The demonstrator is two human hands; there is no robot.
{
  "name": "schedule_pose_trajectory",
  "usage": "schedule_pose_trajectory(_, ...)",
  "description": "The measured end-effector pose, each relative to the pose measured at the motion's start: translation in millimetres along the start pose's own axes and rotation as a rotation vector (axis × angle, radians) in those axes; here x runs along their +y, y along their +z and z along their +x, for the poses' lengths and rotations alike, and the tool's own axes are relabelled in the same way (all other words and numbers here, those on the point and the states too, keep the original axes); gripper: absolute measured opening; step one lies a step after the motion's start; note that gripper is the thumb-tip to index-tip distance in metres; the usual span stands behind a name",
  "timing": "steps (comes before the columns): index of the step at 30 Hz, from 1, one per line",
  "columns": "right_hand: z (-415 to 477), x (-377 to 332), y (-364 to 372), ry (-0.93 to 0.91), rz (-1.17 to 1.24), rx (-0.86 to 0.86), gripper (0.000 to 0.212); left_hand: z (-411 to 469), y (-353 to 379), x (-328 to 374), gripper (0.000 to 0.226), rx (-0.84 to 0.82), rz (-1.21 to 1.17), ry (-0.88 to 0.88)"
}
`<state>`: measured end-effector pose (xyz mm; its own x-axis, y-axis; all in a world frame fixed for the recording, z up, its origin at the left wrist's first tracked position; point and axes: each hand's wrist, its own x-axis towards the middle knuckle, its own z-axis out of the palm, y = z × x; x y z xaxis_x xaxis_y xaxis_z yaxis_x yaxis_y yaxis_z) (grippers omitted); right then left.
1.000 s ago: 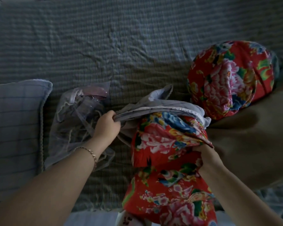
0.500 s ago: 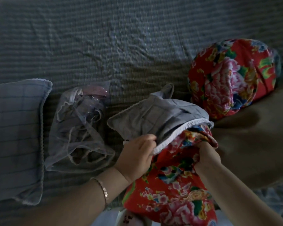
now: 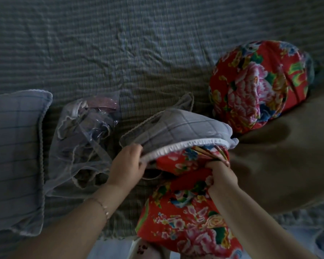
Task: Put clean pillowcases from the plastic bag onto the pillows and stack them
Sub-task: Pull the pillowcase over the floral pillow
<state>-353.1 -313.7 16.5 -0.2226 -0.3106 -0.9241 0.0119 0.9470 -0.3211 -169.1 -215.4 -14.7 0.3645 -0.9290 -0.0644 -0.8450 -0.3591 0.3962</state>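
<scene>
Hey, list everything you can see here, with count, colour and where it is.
near floral pillow: 1, red floral, bottom centre
pillowcase: 1, grey checked, white hem, over that pillow's far end
far floral pillow: 1, red floral, upper right
cased pillow: 1, grey checked, left edge
plastic bag: 1, clear, beside cased pillow
bedspread: 1, grey-green striped, underneath
blanket: 1, brown, right
bracelet: 1, pale, thin, left wrist
left hand: 1, grip on pillowcase hem
right hand: 1, grip on near floral pillow
</scene>
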Motion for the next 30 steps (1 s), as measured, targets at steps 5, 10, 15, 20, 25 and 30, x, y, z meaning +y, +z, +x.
schedule_pose_trajectory(5, -27.1, 22.0, 13.8, -0.441, -0.363, -0.07, 0.05, 66.1, -3.4, 68.1, 0.016, 0.221, -0.628, -1.047)
schedule_pose_trajectory(10, -2.1, 14.0, 9.3, -0.517, -0.5, 0.085, 0.073, 84.2, 3.4, 83.0, 0.022, -0.243, -0.405, -0.755)
schedule_pose_trajectory(15, 26.8, 11.3, 31.5, -0.72, -0.869, 0.044, 0.095, 94.0, 14.3, 78.0, 0.027, -0.393, -0.549, -0.508)
schedule_pose_trajectory(20, 67.1, -5.1, 70.6, -0.729, -1.14, 0.142, 0.066, 99.4, 23.6, 72.5, 0.019, -0.391, -0.687, -0.544)
schedule_pose_trajectory(25, 86.1, -12.8, 71.9, -0.852, -1.151, 0.044, 0.038, 102.8, 28.0, 25.1, 0.034, -0.288, -0.25, -0.479)
schedule_pose_trajectory(30, 88.3, -10.5, 65.9, -0.812, -0.83, 0.138, 0.008, 94.4, 25.2, -24.3, 0.027, -0.457, 0.258, -0.635)
